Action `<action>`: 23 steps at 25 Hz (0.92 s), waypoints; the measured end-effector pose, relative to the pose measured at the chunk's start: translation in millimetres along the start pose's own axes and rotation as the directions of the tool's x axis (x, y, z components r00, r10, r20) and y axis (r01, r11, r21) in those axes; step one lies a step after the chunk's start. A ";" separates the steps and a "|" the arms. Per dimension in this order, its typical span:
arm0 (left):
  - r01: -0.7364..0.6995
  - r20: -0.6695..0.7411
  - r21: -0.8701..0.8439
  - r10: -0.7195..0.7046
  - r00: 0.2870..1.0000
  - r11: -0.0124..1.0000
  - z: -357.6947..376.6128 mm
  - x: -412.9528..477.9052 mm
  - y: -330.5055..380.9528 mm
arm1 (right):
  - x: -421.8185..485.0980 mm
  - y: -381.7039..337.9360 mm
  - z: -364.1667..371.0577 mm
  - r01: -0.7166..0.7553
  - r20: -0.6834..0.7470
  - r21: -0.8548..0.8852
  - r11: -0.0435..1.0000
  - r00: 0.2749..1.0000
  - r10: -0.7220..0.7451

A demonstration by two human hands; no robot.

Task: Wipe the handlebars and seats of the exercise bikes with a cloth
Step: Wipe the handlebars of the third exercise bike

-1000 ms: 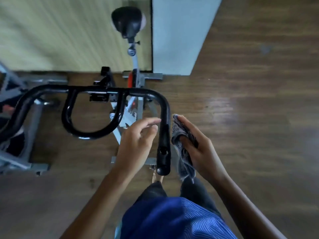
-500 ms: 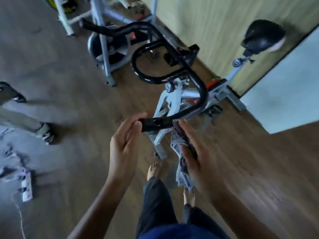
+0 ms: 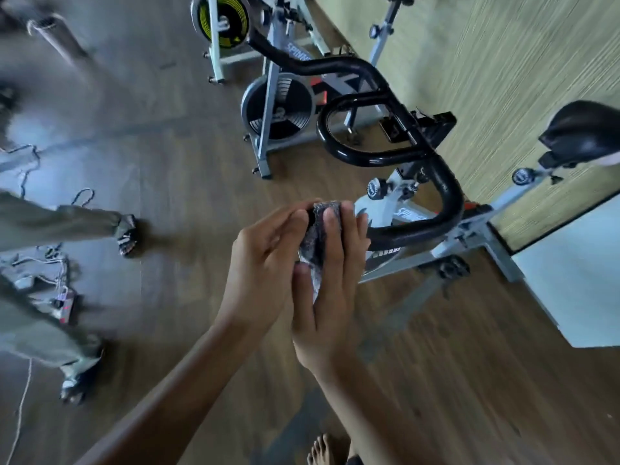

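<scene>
A black handlebar (image 3: 449, 196) of a grey exercise bike curves from upper centre down to my hands. A dark grey cloth (image 3: 317, 236) is wrapped over the handlebar's near end. My right hand (image 3: 330, 283) is closed over the cloth and the bar end, fingers pointing up. My left hand (image 3: 265, 263) touches the cloth's left side with its fingertips at the top. The bike's black seat (image 3: 583, 129) stands at the right edge, apart from both hands.
A second bike's flywheel (image 3: 278, 109) and a third, yellow-marked wheel (image 3: 224, 20) stand behind. Another person's legs (image 3: 50, 223) and sandalled feet are at left, with cables (image 3: 50, 263) on the floor. A wood-panel wall (image 3: 503, 62) runs along the right. My bare foot (image 3: 322, 448) shows below.
The view has swung left. My right hand moved the cloth from beside the bar onto its end and closed around it. My left hand came in against the cloth.
</scene>
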State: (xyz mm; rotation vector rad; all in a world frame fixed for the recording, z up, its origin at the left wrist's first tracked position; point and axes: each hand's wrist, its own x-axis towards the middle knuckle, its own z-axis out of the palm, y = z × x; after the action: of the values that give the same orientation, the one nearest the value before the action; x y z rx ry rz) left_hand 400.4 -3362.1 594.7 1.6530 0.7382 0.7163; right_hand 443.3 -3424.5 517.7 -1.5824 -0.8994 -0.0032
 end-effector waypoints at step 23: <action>-0.220 -0.267 0.425 0.354 0.896 0.878 41.2 -18.5 -52.6 | 17.2 111.5 30.9 0.270 -0.315 -0.395 0.878 0.858 -0.406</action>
State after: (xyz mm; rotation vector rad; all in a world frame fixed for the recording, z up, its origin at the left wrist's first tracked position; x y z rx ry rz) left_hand 415.9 -3392.3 534.3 2.0569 0.9268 1.1504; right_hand 500.5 -3382.9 424.5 -1.6298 -0.8798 -0.7442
